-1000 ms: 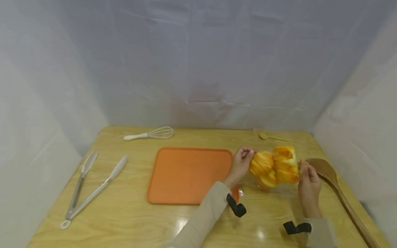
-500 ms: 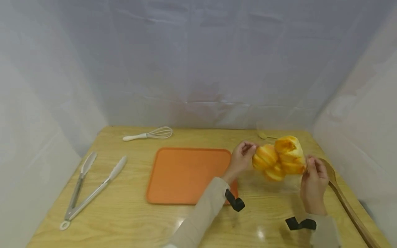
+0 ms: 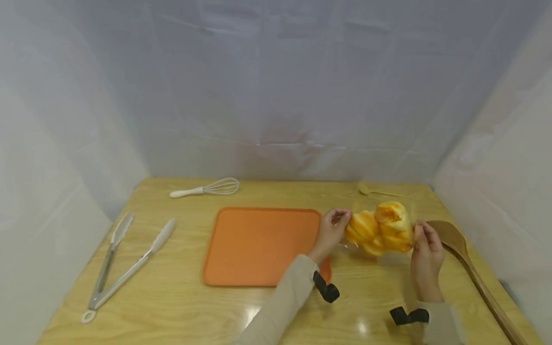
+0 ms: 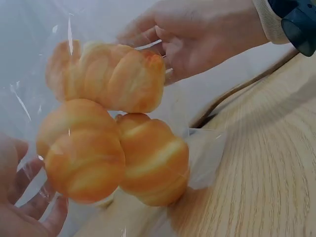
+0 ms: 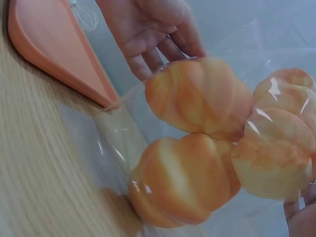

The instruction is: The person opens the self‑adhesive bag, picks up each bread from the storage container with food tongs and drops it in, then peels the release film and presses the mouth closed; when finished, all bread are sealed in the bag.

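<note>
A clear plastic bag with three golden bread rolls [image 3: 379,230] is held up over the right part of the table. The left hand [image 3: 331,232] pinches the bag's left side; the right hand [image 3: 427,256] pinches its right side. In the left wrist view two rounded rolls [image 4: 84,150] lie below a longer one [image 4: 106,76], with the right hand [image 4: 197,39] behind and the left hand [image 4: 24,197] at the lower left edge. In the right wrist view the left hand [image 5: 153,34] touches the film above the rolls [image 5: 182,180]; the right hand [image 5: 302,215] shows at the lower right.
An orange tray [image 3: 263,247] lies left of the bag, partly under the left forearm. Open tongs [image 3: 129,268] lie at the far left, a whisk [image 3: 207,188] at the back left. A small yellow spoon [image 3: 366,189] lies behind the bag; a wooden spatula [image 3: 470,268] lies along the right edge.
Both hands moved the bag up and to the right, then back down and left. The rolls tilted along with it. Both hands have kept their hold.
</note>
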Available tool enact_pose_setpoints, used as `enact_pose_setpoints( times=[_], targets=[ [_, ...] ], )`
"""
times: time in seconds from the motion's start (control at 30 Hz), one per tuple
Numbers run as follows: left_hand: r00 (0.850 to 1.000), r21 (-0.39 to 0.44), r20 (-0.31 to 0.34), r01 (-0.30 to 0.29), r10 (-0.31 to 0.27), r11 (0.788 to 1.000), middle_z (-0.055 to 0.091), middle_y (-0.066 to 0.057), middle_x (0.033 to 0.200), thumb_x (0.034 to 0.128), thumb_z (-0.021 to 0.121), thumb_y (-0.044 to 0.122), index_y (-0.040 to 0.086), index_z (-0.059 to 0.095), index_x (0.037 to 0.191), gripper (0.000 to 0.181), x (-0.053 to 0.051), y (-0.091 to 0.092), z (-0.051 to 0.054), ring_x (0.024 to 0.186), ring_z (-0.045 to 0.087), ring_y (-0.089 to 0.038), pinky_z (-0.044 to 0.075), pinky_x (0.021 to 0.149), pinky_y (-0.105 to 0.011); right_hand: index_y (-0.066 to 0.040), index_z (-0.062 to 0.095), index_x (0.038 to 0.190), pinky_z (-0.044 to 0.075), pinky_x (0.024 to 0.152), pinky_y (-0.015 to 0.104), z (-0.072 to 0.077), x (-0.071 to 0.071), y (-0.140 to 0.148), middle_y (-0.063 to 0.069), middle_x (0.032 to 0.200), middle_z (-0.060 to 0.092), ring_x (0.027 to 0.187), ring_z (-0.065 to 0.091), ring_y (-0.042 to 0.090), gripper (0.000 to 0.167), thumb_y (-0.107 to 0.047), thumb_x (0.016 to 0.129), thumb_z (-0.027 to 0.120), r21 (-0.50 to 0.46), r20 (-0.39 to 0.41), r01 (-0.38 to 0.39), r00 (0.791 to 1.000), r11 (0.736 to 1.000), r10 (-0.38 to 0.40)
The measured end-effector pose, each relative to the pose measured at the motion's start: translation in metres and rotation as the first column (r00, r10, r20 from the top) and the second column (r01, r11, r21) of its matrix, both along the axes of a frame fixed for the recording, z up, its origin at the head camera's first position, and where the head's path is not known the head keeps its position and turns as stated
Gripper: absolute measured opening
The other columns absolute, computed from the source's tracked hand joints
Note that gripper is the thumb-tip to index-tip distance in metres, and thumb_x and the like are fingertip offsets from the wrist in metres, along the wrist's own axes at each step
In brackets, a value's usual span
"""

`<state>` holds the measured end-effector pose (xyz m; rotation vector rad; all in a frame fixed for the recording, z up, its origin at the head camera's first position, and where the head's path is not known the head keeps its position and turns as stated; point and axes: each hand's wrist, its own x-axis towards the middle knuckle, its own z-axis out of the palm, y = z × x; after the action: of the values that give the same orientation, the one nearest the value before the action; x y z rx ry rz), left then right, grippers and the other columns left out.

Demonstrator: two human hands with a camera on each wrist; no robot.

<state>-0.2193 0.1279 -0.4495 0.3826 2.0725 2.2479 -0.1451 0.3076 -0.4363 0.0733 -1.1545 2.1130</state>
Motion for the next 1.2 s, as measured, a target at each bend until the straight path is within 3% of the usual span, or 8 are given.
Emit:
enact_pose_setpoints(
  times=[0.23,0.4,0.5,0.6,0.73,0.9,1.0,1.2],
  targets=[
    [1.000,0.026,-0.021,0.005,-0.005,1.000,0.067,-0.014,0.120,0.0967,0.062,0.020,0.007,0.066,0.120,0.027,0.001,0.000,0.008,0.108,0.063,-0.020,0.054,0.090,-0.026,-0.003,0.070,0.094,0.050,0.077,0.014,0.009,-0.006,-0.001,-0.001,0.088,0.070,0.085,0.062,0.008,0.011,-0.005,0.095,0.059,0.226,0.059,0.174,0.980,0.958,-0.192],
    [0.998,0.077,-0.059,-0.015,0.019,0.997,0.068,-0.021,0.114,0.0976,0.059,0.015,-0.002,0.067,0.110,0.023,-0.003,0.000,0.023,0.104,0.065,-0.027,0.054,0.082,-0.021,0.000,0.065,0.086,0.055,0.079,0.021,0.029,-0.009,0.001,0.005,0.084,0.067,0.081,0.063,0.014,0.009,-0.002,0.094,0.060,0.013,0.042,0.116,0.992,0.993,-0.117],
    [0.997,0.138,-0.076,0.012,-0.001,0.990,0.067,-0.028,0.112,0.0985,0.057,0.012,-0.008,0.062,0.111,0.024,-0.005,0.001,0.034,0.104,0.065,-0.035,0.052,0.082,-0.017,0.006,0.062,0.086,0.057,0.076,0.024,0.041,-0.011,0.002,0.011,0.081,0.065,0.076,0.064,0.019,0.008,0.000,0.091,0.063,-0.149,-0.041,0.081,0.995,0.985,-0.088],
    [0.997,0.175,-0.062,0.063,-0.053,0.983,0.066,-0.029,0.114,0.1005,0.053,0.013,-0.009,0.057,0.114,0.026,-0.003,0.002,0.045,0.098,0.067,-0.026,0.049,0.077,-0.014,0.008,0.062,0.088,0.057,0.072,0.025,0.051,-0.014,-0.001,0.013,0.080,0.065,0.073,0.064,0.020,0.009,-0.001,0.089,0.065,-0.231,-0.070,0.077,0.993,0.970,-0.095],
    [0.995,0.207,-0.040,0.096,-0.090,0.974,0.065,-0.028,0.119,0.1035,0.046,0.014,-0.006,0.051,0.115,0.024,0.000,0.004,0.051,0.084,0.064,-0.013,0.046,0.068,-0.013,0.004,0.060,0.087,0.054,0.070,0.023,0.057,-0.017,-0.014,0.011,0.078,0.063,0.075,0.061,0.019,0.010,-0.004,0.089,0.066,-0.263,-0.031,0.098,0.993,0.960,-0.110],
    [0.995,0.254,-0.010,0.102,-0.103,0.962,0.063,-0.028,0.123,0.1053,0.041,0.016,-0.006,0.045,0.117,0.025,0.004,0.007,0.051,0.115,0.062,-0.034,0.051,0.088,-0.020,-0.003,0.060,0.086,0.050,0.077,0.019,0.056,-0.019,-0.031,0.004,0.084,0.059,0.084,0.055,0.013,0.009,-0.008,0.091,0.064,-0.241,0.081,0.177,0.983,0.954,-0.162],
    [0.994,0.303,0.012,0.096,-0.105,0.948,0.062,-0.031,0.122,0.1052,0.040,0.014,-0.005,0.045,0.115,0.022,0.003,0.008,0.051,0.117,0.061,-0.038,0.053,0.094,-0.027,-0.005,0.059,0.086,0.051,0.074,0.017,0.054,-0.020,-0.038,0.002,0.089,0.056,0.084,0.055,0.010,0.010,-0.009,0.094,0.061,-0.231,0.117,0.200,0.977,0.952,-0.177],
    [0.995,0.312,-0.029,0.098,-0.094,0.945,0.058,-0.037,0.121,0.1043,0.041,0.009,-0.009,0.046,0.113,0.020,0.000,0.004,0.050,0.113,0.060,-0.041,0.052,0.093,-0.025,-0.002,0.057,0.088,0.051,0.070,0.020,0.052,-0.018,-0.032,0.006,0.085,0.056,0.080,0.056,0.013,0.011,-0.012,0.093,0.061,-0.198,-0.010,0.177,0.983,0.964,-0.183]
  ],
)
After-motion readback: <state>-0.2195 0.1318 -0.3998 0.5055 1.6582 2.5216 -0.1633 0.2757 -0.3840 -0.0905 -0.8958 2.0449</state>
